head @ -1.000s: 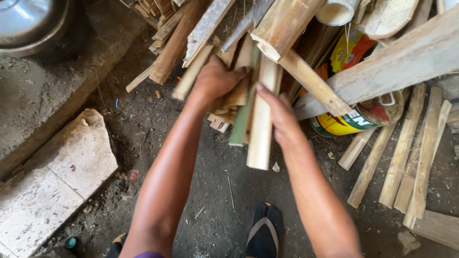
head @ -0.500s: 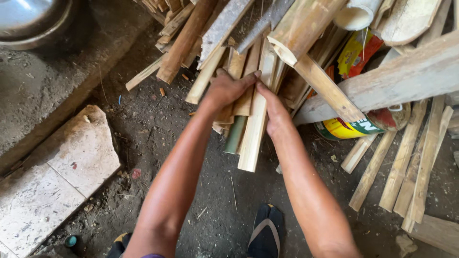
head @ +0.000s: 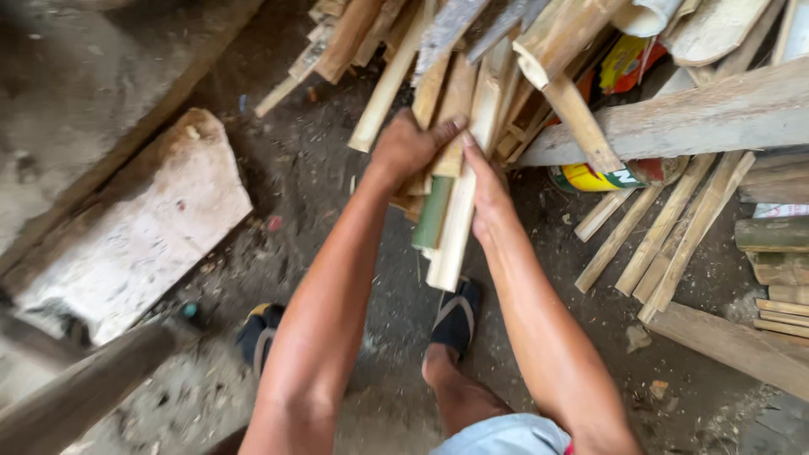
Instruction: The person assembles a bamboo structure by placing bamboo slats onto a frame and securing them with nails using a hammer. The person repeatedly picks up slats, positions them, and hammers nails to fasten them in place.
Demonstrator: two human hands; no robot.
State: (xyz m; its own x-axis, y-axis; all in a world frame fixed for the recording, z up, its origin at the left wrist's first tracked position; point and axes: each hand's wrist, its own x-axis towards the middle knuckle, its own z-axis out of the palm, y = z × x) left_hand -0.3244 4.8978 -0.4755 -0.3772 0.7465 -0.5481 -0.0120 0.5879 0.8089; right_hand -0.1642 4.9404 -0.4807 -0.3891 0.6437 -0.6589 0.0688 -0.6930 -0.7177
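Note:
My left hand [head: 410, 148] and my right hand [head: 487, 187] both grip a small bundle of split bamboo strips [head: 455, 221]. The strips are pale, with one green piece among them, and their lower ends point down toward my feet. The bundle's upper ends reach into a leaning pile of bamboo and wood pieces [head: 472, 50]. My left hand clasps the bundle from the left, my right from the right, fingers closed around it.
More bamboo slats [head: 666, 236] lean at the right beside a thick wooden plank [head: 699, 114]. A yellow and red container [head: 602, 177] sits behind them. A flat pale stone slab [head: 126, 227] lies at left. My sandalled feet [head: 455, 316] stand on dirt ground.
Both hands have drawn the bamboo bundle down out of the pile and closer to me. The view has tilted down, so my feet and shorts now show.

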